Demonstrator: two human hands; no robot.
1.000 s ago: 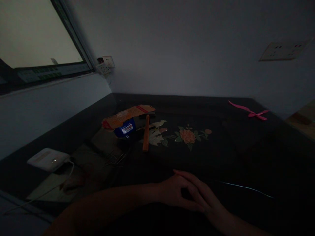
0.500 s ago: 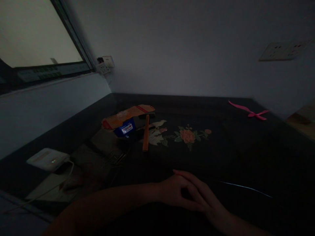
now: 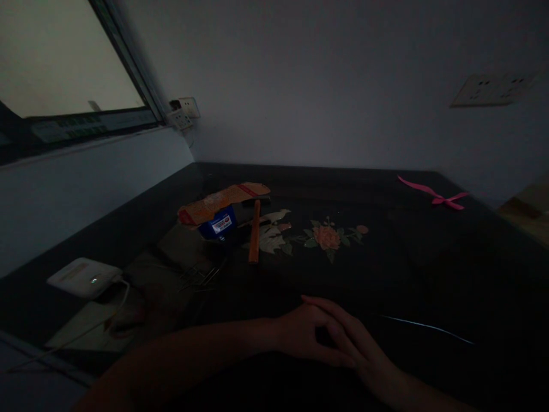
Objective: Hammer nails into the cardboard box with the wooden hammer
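Note:
My left hand (image 3: 302, 335) and my right hand (image 3: 364, 349) rest one against the other at the front of the dark table. Their fingers are stretched out and overlap, with a small gap between thumb and fingers. I see nothing held in either hand. To the right of them lies a thin shiny wire-like strand (image 3: 429, 327). Beyond my hands is what looks like a hammer (image 3: 254, 234), its wooden handle towards me. Several thin nail-like metal pieces (image 3: 203, 277) lie left of it. The room is dim.
A torn orange cardboard piece (image 3: 223, 201) leans over a blue box (image 3: 218, 223). At the left sits a white device (image 3: 83, 277) with a cable. A pink ribbon (image 3: 437, 199) lies far right. Flower decoration (image 3: 326, 237) marks the dark tabletop (image 3: 364, 189); walls stand behind and left.

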